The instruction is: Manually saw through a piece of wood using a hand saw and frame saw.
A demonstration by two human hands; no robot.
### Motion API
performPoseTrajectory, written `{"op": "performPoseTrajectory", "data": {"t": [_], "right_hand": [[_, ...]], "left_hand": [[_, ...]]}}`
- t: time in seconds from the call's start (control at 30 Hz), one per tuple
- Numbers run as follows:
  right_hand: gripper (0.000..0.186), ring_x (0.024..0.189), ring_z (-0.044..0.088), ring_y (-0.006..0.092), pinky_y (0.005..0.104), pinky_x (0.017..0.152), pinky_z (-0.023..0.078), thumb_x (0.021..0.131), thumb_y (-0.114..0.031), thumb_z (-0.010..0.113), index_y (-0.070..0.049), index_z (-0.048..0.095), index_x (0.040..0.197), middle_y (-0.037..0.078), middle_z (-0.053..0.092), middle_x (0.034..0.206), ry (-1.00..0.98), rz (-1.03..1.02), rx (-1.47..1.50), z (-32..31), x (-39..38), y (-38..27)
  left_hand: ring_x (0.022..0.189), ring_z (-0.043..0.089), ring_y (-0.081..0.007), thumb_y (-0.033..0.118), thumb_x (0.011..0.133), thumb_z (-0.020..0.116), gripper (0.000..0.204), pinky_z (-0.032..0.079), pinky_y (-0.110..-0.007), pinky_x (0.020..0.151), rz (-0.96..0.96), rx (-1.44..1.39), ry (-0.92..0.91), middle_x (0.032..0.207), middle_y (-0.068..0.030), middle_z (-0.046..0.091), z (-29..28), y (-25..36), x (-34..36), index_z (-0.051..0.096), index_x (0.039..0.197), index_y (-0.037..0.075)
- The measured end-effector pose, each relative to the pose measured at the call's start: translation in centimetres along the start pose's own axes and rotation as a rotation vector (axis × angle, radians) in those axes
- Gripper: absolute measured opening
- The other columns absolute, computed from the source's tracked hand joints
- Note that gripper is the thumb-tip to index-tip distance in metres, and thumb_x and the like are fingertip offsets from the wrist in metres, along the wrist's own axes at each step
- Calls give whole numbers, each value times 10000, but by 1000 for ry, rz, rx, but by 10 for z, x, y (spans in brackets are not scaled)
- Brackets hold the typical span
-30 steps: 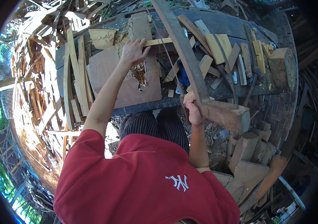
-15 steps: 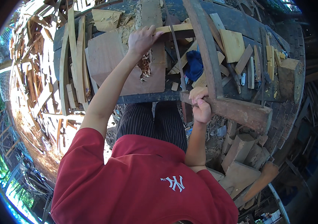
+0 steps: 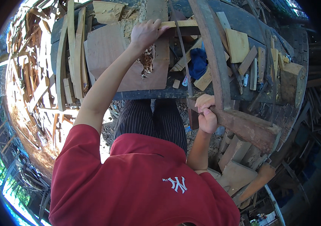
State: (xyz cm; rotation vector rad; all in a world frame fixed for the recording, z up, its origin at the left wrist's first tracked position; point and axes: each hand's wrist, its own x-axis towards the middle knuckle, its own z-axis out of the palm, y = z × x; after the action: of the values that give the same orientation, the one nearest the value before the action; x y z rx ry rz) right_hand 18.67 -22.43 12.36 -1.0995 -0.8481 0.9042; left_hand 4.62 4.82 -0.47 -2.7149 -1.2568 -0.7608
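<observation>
My right hand [image 3: 207, 115] is wrapped round the near end bar of a wooden frame saw [image 3: 217, 64]. The saw's narrow blade [image 3: 184, 56] runs away from me and crosses a pale wooden strip [image 3: 187, 23], just right of my left hand [image 3: 145, 34]. That hand is closed over the strip, pressing it down at the far side of a broad brown board [image 3: 109, 62]. Part of the strip is hidden under my fingers. Wood chips [image 3: 147, 64] fill a rough hollow in the board beneath my left forearm.
On the dark bench [image 3: 145, 94], right of the blade, lie a dark blue cloth [image 3: 198, 63], a square pale board [image 3: 237, 45] and several offcuts. Long wood strips [image 3: 79, 52] lie along the left. A thick block [image 3: 293, 81] stands at the right, with wood pieces [image 3: 237, 177] below.
My right hand has drawn the saw towards me, and the blade has slid along across the strip. My left hand keeps its hold on the strip. The view has shifted slightly.
</observation>
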Motion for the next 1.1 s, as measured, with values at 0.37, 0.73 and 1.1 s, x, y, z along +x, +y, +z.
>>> {"op": "performPoseTrajectory", "data": {"t": [0.37,0.73,1.1], "right_hand": [[101,593,441,196,358,600,415,709,-74,500,-13,473,785,94,457,686,-17,25,-5,14,-19,-21],[36,547,435,169,306,567,430,691,-35,442,-7,445,714,79,438,620,96,4,-76,32,39,2],[43,597,512,169,296,578,434,738,-65,525,-25,524,723,83,536,680,6,-16,-172,25,-16,-21]], "left_hand": [[561,616,-222,526,882,556,422,495,-338,510,81,108,88,631,-37,569,-4,4,-3,536,717,139],[580,608,-212,585,836,581,491,484,-315,528,268,-3,148,634,-31,545,-10,8,-12,549,771,99],[522,646,-288,573,916,469,517,521,-396,478,-378,-8,-241,588,-99,615,-5,9,5,579,737,101]]}}
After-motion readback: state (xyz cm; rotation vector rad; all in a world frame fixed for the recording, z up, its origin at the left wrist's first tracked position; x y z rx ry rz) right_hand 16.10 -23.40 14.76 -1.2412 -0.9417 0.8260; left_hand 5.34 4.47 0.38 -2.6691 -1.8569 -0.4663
